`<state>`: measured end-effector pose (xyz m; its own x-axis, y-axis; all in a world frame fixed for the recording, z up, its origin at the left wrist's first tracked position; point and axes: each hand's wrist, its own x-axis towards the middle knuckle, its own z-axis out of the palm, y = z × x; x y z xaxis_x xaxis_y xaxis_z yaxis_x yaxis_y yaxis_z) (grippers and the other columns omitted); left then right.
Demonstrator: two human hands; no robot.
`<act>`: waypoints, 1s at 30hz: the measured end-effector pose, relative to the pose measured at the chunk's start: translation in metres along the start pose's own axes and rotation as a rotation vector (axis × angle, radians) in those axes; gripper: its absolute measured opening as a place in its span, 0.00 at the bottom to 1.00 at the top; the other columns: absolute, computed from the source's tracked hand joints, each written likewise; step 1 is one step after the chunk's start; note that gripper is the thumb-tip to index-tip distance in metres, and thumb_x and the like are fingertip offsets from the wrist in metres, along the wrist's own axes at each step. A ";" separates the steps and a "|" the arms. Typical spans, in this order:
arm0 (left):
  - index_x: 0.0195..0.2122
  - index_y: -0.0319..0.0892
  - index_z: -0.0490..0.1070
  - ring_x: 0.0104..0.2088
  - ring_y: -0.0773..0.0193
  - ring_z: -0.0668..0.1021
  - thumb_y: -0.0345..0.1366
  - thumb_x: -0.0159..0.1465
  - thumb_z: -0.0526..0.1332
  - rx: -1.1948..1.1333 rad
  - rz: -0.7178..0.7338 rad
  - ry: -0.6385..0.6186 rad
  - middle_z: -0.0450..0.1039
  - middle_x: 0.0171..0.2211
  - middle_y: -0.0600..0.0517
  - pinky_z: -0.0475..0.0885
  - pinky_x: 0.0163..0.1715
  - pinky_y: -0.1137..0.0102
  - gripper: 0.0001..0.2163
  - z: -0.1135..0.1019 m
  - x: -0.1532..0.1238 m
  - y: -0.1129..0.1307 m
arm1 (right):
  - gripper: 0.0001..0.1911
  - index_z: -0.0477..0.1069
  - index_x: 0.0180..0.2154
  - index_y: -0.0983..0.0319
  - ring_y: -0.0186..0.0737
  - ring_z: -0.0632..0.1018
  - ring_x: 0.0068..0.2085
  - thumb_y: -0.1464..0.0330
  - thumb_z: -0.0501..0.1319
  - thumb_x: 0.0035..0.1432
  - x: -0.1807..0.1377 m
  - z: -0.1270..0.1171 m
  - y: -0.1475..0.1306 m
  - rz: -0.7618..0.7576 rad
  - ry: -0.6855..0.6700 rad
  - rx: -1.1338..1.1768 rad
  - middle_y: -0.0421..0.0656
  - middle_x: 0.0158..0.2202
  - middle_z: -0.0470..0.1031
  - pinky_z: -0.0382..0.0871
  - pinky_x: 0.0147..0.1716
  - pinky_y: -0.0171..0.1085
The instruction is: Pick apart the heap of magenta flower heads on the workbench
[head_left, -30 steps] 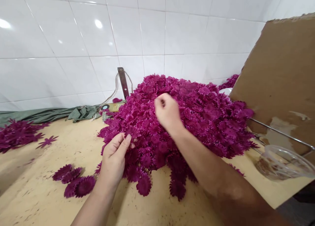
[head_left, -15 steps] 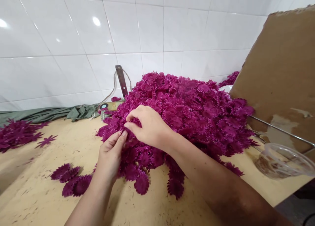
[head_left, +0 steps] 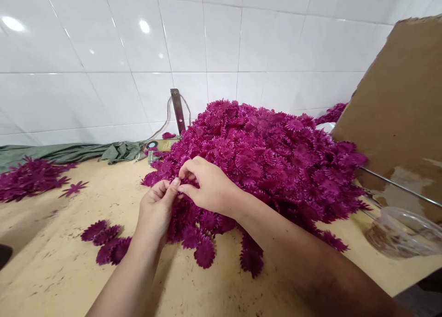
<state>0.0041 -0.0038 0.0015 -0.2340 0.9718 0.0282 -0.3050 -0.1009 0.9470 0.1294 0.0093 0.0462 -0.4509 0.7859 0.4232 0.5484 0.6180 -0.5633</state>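
A large heap of magenta fringed flower pieces (head_left: 262, 155) fills the middle of the table. In front of its left side, my left hand (head_left: 157, 204) is closed, thumb and forefinger pinched together. Whatever lies in that pinch is too small or hidden to make out. My right hand (head_left: 207, 185) reaches across from the right, its fingers curled and its fingertips meeting those of the left hand. What the right fingers hold, if anything, cannot be made out. Several loose flower pieces (head_left: 105, 238) lie on the table left of my left forearm.
Star-shaped magenta petals (head_left: 32, 179) are piled at the far left. Green cloth (head_left: 120, 152) runs along the white tiled wall, near a metal bracket (head_left: 177, 112). On the right stand a cardboard sheet (head_left: 400, 105) and a clear plastic tub (head_left: 397, 234). Paper (head_left: 193, 294) covers the table.
My right hand's fingertips have come down to meet the left hand's pinch, where a small gap showed before. The whole view has shifted slightly, so things sit further right.
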 end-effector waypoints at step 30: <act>0.19 0.40 0.62 0.16 0.76 0.58 0.45 0.35 0.72 0.046 0.084 -0.004 0.58 0.14 0.61 0.53 0.16 0.78 0.20 0.003 -0.004 -0.002 | 0.06 0.69 0.33 0.65 0.37 0.71 0.38 0.68 0.57 0.55 -0.002 -0.030 -0.016 -0.057 0.111 -0.017 0.45 0.36 0.70 0.65 0.41 0.41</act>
<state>0.0084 -0.0073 0.0007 -0.2534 0.9612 0.1092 -0.2421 -0.1723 0.9548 0.1429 -0.0014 0.0753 -0.4014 0.7465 0.5307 0.5365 0.6613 -0.5243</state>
